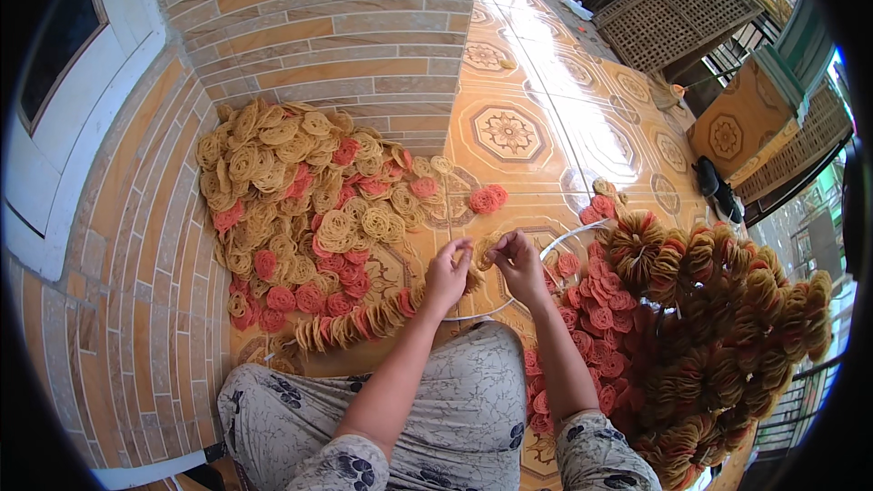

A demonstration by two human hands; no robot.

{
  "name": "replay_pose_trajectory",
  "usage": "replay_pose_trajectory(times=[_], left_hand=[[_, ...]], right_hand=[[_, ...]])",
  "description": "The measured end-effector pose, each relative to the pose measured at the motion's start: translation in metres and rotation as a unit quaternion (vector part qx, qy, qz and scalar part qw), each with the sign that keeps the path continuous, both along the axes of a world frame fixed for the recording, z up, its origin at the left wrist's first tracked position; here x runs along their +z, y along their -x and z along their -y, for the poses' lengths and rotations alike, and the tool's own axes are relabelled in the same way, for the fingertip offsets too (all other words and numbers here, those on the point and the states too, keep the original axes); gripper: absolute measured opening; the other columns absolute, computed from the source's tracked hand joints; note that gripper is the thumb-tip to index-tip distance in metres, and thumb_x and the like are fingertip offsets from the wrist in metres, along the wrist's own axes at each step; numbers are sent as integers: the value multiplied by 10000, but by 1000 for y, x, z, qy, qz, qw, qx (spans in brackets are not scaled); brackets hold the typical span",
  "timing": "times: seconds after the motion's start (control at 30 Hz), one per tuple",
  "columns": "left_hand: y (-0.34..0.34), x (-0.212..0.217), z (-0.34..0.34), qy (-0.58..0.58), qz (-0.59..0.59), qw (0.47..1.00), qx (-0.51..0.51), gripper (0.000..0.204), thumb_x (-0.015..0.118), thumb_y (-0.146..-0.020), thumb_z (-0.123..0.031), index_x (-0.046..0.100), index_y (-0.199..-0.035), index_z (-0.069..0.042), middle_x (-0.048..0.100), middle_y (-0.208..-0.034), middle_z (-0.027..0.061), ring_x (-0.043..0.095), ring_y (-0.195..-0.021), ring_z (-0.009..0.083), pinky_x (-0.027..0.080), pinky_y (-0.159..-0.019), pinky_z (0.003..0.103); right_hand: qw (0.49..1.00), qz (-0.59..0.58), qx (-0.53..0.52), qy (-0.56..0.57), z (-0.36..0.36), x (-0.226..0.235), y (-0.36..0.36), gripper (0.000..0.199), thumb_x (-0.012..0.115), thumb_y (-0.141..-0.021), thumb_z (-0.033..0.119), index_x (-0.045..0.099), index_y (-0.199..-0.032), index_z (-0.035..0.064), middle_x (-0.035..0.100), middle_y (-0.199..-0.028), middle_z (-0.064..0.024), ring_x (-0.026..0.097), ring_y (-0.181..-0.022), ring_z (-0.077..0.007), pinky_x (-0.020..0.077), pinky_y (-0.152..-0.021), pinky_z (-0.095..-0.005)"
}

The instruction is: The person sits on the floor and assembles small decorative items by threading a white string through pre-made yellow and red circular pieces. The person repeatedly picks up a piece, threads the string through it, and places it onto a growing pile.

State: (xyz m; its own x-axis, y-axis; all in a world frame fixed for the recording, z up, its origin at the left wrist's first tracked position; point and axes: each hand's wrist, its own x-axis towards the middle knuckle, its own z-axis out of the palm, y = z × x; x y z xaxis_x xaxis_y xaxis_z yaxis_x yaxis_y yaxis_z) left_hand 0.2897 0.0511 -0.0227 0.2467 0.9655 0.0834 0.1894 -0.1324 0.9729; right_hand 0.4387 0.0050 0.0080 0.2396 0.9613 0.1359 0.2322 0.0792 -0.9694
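Note:
My right hand pinches a tan, lacy coiled disc that looks like a raw cracker. Beside it my left hand has its fingers drawn together; what they hold, if anything, is hidden. Below the left hand runs a row of tan and pink discs, packed face to face along the floor beside my lap. A thin white strip curves from under the left hand, past the right hand, toward the bundles at right. Near the hands lie loose pink discs.
A big heap of tan and pink discs leans into the corner of the brick-patterned wall. Pink discs spread right of my right forearm, next to thick strung bundles. Black shoes and woven racks stand farther off on the tiled floor.

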Motion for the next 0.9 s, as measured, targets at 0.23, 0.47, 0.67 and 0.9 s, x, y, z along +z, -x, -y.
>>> replay_pose_trajectory(times=[0.23,0.47,0.67,0.9], left_hand=[[0,23,-4,31,-80,993,-83,251,646,-893,-252,694,-993,-27,711,-825,61,648,-756,117,493,-695,276],[-2,10,-7,74,9,994,-77,194,655,-886,-159,681,-978,9,709,-841,71,655,-774,101,496,-697,235],[-2,1,-7,86,62,992,-70,180,697,-845,-84,575,-945,2,681,-827,87,663,-788,113,502,-669,240],[-4,2,-5,80,45,994,-53,301,738,-813,-96,441,-841,-55,595,-711,27,640,-731,101,485,-624,231]], right_hand=[[986,-155,6,-54,-8,-12,0,170,615,-877,-21,452,-879,29,555,-833,-32,600,-827,-103,488,-722,-257],[945,303,-117,40,-20,-46,-34,342,686,-786,60,584,-1112,39,639,-963,-160,606,-878,-360,480,-817,-405],[961,186,-146,141,-9,-57,-30,257,614,-917,203,664,-1051,-11,695,-928,-145,649,-828,-213,485,-755,-304],[997,-10,-79,11,1,-28,-6,293,500,-995,194,653,-1025,-53,698,-872,-77,625,-785,-102,498,-720,-263]])
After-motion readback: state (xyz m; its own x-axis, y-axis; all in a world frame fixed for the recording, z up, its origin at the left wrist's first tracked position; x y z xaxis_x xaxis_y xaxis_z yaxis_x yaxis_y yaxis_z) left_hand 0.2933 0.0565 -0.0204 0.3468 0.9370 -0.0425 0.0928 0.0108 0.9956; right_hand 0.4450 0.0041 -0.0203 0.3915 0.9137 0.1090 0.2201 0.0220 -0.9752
